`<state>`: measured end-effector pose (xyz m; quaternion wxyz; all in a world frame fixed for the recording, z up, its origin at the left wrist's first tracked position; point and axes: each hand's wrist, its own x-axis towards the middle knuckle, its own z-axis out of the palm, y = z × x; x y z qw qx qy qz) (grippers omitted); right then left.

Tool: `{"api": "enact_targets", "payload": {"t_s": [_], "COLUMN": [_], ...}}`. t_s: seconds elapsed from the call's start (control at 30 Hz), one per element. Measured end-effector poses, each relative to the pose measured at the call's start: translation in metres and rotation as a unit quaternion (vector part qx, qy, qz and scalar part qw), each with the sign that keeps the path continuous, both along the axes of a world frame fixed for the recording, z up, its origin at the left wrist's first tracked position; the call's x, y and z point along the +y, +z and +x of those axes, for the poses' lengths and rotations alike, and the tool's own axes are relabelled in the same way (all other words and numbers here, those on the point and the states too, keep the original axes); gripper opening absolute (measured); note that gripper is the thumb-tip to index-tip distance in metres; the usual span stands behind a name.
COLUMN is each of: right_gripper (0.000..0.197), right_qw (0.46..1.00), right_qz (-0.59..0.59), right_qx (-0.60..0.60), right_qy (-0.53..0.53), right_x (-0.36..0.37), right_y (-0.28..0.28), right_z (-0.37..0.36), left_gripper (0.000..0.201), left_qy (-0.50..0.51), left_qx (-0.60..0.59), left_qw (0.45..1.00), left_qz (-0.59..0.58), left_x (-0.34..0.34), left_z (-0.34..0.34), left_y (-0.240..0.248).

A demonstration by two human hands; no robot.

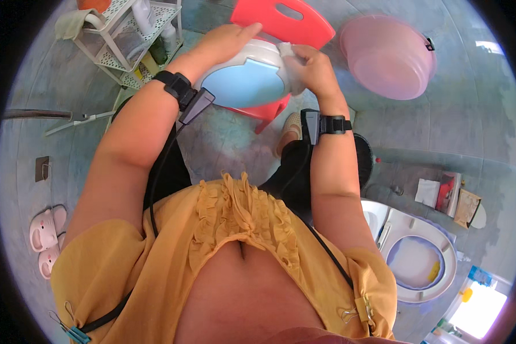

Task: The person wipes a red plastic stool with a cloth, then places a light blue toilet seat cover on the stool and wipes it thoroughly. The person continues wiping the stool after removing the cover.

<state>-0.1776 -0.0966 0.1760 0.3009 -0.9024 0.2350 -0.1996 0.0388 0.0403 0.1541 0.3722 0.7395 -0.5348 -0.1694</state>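
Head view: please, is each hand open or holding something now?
Left hand: open, at the edge of the white-and-blue object.
Right hand: holding a whitish cloth at its right side.

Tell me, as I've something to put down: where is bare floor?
Bare grey-blue tiled floor shows between the black-trousered legs, short of the red plastic chair. It is crowded over the chair's seat, where the left hand, right hand and a white rounded piece with a light-blue panel gather, and on the white plastic rack holding bottles.

Black cables (112, 312) run from black wrist straps (335, 124) over a ruffled mustard top (246, 212).
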Motion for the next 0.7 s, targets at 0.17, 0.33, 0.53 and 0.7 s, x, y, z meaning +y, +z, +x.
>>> {"api": "enact_targets", "payload": {"t_s": [0.17, 0.33, 0.53, 0.7], "right_gripper": [0.027, 0.028, 0.020, 0.022], "right_qw": [0.986, 0.996, 0.996, 0.994], "right_qz": [-0.107, 0.029, -0.084, -0.089], "right_qx": [-0.083, 0.075, 0.015, -0.043], "right_qy": [0.094, -0.030, 0.032, 0.044], "right_x": [0.011, -0.006, 0.005, 0.020], "right_y": [-0.003, 0.009, 0.010, 0.010], "right_z": [0.019, 0.003, 0.009, 0.018], "left_gripper": [0.088, 0.090, 0.090, 0.091], "left_qy": [-0.033, -0.019, -0.012, -0.034], "left_qx": [-0.009, 0.004, -0.002, -0.016], "left_qw": [0.999, 1.000, 1.000, 0.999], "left_qz": [0.003, 0.023, 0.008, 0.000], "left_x": [-0.001, -0.005, -0.008, -0.009], "left_z": [-0.018, -0.010, -0.017, -0.025], "left_y": [0.009, 0.014, 0.008, 0.005]}}
